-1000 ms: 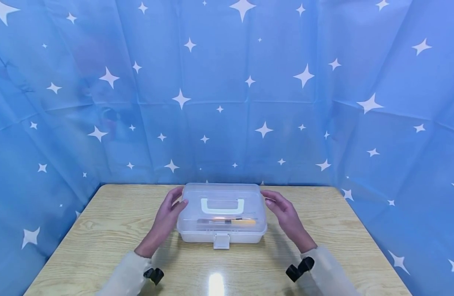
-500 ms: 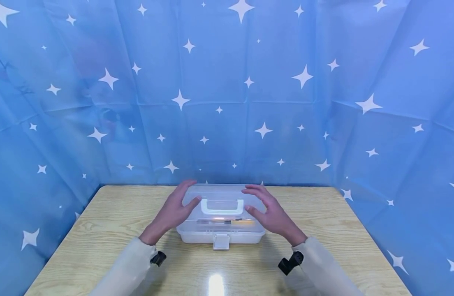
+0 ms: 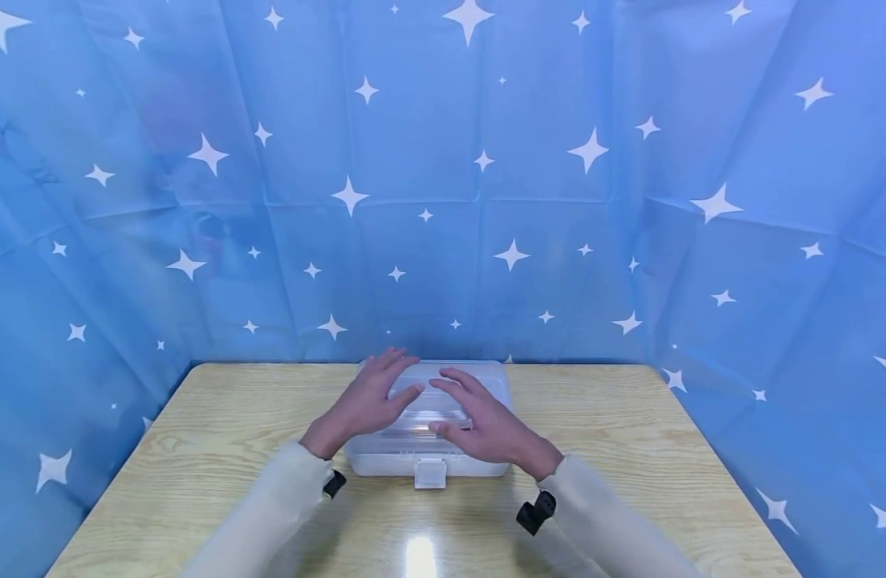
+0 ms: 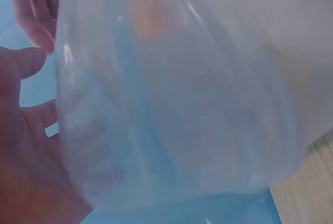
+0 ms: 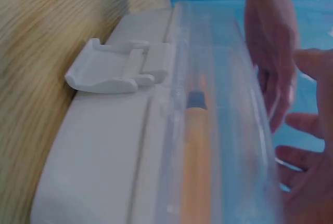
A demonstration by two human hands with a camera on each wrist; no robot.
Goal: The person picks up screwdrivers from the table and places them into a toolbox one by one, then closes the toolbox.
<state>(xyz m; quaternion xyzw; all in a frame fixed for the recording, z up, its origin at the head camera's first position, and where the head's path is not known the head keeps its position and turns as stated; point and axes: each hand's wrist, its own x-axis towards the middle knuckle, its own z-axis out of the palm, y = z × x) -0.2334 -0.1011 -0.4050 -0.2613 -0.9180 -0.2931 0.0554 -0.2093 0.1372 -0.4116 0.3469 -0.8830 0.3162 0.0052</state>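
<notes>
A clear plastic storage box [image 3: 385,464] with a lid stands at the table's back edge. Its front latch [image 5: 117,68] sticks outward in the right wrist view. Through the clear lid shows an orange-handled tool [image 5: 196,156] with a dark collar; its kind is not clear. Over the left half of the lid is my left hand [image 3: 371,401], fingers extended and thumb apart. My right hand [image 3: 486,425] is over the right half, fingers spread and slightly bent. Neither hand holds anything, and whether either touches the lid cannot be told. The white lid handle is hidden behind the hands.
The box stands on a light wood-grain table [image 3: 631,466]. A blue curtain with white stars [image 3: 443,241] hangs close behind the table and along its sides. Both wrists carry a small black camera [image 3: 537,514] over pale sleeves.
Both hands have come from the box's left and right sides inward over the lid, toward each other. The box has stayed in place.
</notes>
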